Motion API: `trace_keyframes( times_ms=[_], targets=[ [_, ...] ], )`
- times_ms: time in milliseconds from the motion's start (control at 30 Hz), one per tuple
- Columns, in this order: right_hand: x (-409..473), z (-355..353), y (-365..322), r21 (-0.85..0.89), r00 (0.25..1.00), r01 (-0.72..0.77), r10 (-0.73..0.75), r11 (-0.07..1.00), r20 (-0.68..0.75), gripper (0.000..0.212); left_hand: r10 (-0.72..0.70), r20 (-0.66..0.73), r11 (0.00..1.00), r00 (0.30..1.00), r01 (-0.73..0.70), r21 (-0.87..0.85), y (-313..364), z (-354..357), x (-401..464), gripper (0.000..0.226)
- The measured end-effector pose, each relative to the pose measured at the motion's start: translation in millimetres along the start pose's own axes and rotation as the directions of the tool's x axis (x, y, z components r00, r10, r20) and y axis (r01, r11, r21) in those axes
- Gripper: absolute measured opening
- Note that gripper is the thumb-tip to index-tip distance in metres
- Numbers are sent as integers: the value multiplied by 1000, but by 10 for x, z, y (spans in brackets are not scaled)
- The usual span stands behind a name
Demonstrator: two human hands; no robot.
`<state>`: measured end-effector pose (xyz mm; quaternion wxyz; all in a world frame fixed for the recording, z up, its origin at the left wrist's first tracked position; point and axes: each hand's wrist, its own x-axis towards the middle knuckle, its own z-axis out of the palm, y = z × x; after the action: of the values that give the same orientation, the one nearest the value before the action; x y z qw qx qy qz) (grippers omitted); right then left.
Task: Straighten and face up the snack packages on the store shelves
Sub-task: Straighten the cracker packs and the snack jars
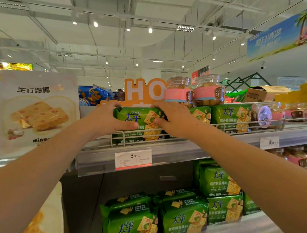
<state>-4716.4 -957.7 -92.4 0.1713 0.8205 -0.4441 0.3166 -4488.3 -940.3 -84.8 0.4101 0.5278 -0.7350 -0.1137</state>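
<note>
A green cracker package (142, 116) stands upright at the left end of the top shelf (185, 148), behind the wire front rail. My left hand (107, 118) grips its left end, thumb across the front. My right hand (174, 117) grips its right side, fingers over the top edge and thumb on the front. Two more green packages (232, 115) stand in line to its right. On the lower shelf, several green packages (185, 219) stand in rows, and one tall stack (217, 182) rises at the right.
Two pink-banded cookie jars (208, 91) sit on top of the green packages, another jar (265, 115) lies on its side further right. An orange "HO" sign (144, 92) stands behind. A large white snack poster (38, 110) closes the left side. Price tag (133, 159) on the shelf edge.
</note>
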Motion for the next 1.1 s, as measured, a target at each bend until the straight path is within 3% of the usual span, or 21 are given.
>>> trace_keyframes(
  times_ms=[100, 167, 200, 300, 333, 400, 500, 567, 733, 933, 1100],
  targets=[
    [-87, -2, -4, 42, 999, 30, -29, 999, -43, 52, 55, -80, 998, 995, -56, 0, 15, -15, -52, 128],
    [-220, -1, 14, 54, 995, 36, -31, 998, -96, 58, 241, -249, 964, 938, -202, 171, 28, 30, -126, 115],
    [-308, 6, 40, 28, 991, 38, -34, 999, -127, 58, 386, -307, 907, 870, -297, 300, 45, 82, -183, 100],
    [-616, 23, 173, -64, 985, 2, -13, 998, -174, 52, 726, -197, 612, 659, -488, 622, 191, 346, -356, 56],
    [-722, 17, 225, -82, 985, -25, 11, 996, -171, 50, 762, -130, 543, 635, -515, 663, 237, 484, -386, 51],
    [-914, -7, 345, -122, 987, -69, 50, 990, -154, 50, 756, -46, 490, 653, -518, 701, 319, 786, -441, 50],
    [-1129, -69, 537, -178, 992, -77, 57, 981, -115, 53, 686, -30, 536, 727, -477, 697, 356, 1150, -497, 56],
    [-1214, -87, 648, -195, 994, -50, 30, 979, -106, 55, 679, -65, 547, 732, -445, 709, 328, 1283, -493, 54],
    [-1273, 31, 767, -204, 980, 12, -52, 979, -194, 56, 593, -292, 699, 750, -301, 648, 487, 1432, -368, 45],
    [-1150, -42, 963, -273, 974, 64, -119, 960, -192, 52, 491, -539, 824, 684, -165, 542, 624, 1621, -258, 18],
    [-1146, -9, 1052, -262, 970, 119, -168, 958, -174, 54, 438, -578, 843, 688, -92, 530, 709, 1689, -277, 15]
  ],
)
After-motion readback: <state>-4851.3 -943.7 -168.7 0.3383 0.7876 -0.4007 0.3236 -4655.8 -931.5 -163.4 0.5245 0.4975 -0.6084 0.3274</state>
